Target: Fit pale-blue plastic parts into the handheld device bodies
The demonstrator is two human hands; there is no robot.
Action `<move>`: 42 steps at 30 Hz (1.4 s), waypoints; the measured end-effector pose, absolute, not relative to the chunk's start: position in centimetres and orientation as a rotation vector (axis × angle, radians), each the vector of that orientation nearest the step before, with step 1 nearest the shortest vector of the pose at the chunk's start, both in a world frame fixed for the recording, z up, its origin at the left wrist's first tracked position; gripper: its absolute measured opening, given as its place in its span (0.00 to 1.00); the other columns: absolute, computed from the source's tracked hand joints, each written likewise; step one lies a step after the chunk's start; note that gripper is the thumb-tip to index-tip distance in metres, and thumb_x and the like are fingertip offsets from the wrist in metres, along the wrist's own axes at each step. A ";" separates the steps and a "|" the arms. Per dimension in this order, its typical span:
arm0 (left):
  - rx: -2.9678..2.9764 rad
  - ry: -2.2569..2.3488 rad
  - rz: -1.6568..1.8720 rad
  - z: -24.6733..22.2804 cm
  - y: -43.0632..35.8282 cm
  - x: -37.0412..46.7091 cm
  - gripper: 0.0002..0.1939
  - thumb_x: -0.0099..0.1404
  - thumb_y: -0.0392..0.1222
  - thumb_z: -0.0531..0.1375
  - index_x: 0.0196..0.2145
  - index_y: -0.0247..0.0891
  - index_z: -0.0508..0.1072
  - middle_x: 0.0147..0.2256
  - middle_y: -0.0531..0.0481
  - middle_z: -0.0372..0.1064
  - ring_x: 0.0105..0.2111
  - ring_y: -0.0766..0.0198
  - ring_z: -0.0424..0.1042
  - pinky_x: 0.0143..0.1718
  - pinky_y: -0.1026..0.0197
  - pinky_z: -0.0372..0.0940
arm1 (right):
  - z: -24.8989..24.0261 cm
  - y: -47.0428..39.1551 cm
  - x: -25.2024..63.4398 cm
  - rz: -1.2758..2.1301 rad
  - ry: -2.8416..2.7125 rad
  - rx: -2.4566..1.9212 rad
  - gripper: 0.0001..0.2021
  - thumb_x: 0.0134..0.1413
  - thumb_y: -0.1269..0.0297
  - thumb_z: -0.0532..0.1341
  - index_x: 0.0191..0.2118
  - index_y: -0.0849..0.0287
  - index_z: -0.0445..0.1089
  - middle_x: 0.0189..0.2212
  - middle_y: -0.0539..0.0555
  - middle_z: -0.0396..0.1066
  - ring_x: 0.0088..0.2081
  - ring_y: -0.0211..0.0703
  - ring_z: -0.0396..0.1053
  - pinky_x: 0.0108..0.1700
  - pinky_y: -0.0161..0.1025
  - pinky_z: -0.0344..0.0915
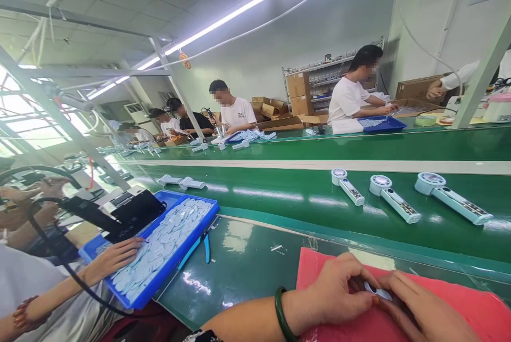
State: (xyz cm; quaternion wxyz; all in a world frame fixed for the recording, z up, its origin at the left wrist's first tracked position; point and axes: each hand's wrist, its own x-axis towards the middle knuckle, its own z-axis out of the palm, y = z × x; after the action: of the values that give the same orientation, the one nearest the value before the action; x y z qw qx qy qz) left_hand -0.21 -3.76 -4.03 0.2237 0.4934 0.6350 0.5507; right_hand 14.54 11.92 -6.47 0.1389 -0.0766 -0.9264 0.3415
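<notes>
Over the red pad (467, 302), my two hands meet around a small pale-blue plastic piece (378, 292). My left hand (337, 290), with a dark green bangle (281, 314) on its wrist, pinches the piece from the left. Fingers of my right hand (423, 307) close on it from the other side. Only a sliver of the piece shows between the fingertips, so its full shape is hidden.
A blue tray (217, 206) full of pale-blue flat pieces stands left, with a co-worker's hand (120, 258) over it. Blue-handled pliers (206, 249) lie beside it. Ahead, the green conveyor belt (271, 187) carries handheld-fan-like bodies (395, 198). Several people work beyond.
</notes>
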 end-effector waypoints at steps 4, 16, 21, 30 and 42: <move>1.407 1.738 1.544 -4.2 -3.8 -0.2 0.13 0.52 0.29 0.70 0.37 0.37 0.81 0.32 0.52 0.66 0.30 0.68 0.66 0.31 0.67 0.62 | -6.6 11.9 14.5 0.991 -2.691 -0.228 0.20 0.68 0.45 0.50 0.44 0.48 0.77 0.44 0.56 0.76 0.43 0.52 0.77 0.43 0.46 0.77; 1.440 1.741 1.523 -4.1 -3.7 -0.3 0.16 0.50 0.25 0.70 0.37 0.37 0.81 0.31 0.53 0.65 0.30 0.69 0.66 0.32 0.69 0.63 | -7.5 12.0 14.8 0.860 -2.700 -0.212 0.20 0.70 0.46 0.50 0.45 0.48 0.76 0.45 0.54 0.77 0.43 0.48 0.77 0.42 0.40 0.77; 1.455 1.749 1.521 -4.3 -3.8 -0.3 0.16 0.50 0.25 0.70 0.37 0.36 0.80 0.32 0.53 0.66 0.30 0.69 0.66 0.33 0.69 0.62 | -7.4 12.0 14.7 0.837 -2.703 -0.211 0.19 0.70 0.46 0.50 0.45 0.47 0.76 0.44 0.52 0.77 0.42 0.46 0.77 0.42 0.40 0.77; 1.461 1.744 1.499 -4.3 -3.9 -0.3 0.14 0.54 0.29 0.70 0.39 0.37 0.81 0.33 0.52 0.67 0.31 0.68 0.67 0.33 0.68 0.63 | -7.3 12.1 14.8 0.812 -2.724 -0.189 0.18 0.70 0.48 0.51 0.45 0.49 0.76 0.45 0.53 0.77 0.43 0.47 0.77 0.42 0.39 0.77; 1.498 1.731 1.528 -4.4 -3.9 -0.3 0.12 0.54 0.30 0.69 0.38 0.36 0.80 0.32 0.51 0.67 0.32 0.66 0.66 0.34 0.67 0.62 | -6.9 11.8 14.8 0.823 -2.707 -0.191 0.17 0.70 0.48 0.51 0.46 0.48 0.75 0.45 0.53 0.76 0.43 0.46 0.77 0.42 0.38 0.77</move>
State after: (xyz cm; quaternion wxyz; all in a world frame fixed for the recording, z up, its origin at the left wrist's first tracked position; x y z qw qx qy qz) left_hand -0.33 -3.94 -4.45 0.1935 0.5339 0.6171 0.5447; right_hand 14.78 11.83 -6.88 0.1522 -0.0665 -0.9435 0.2868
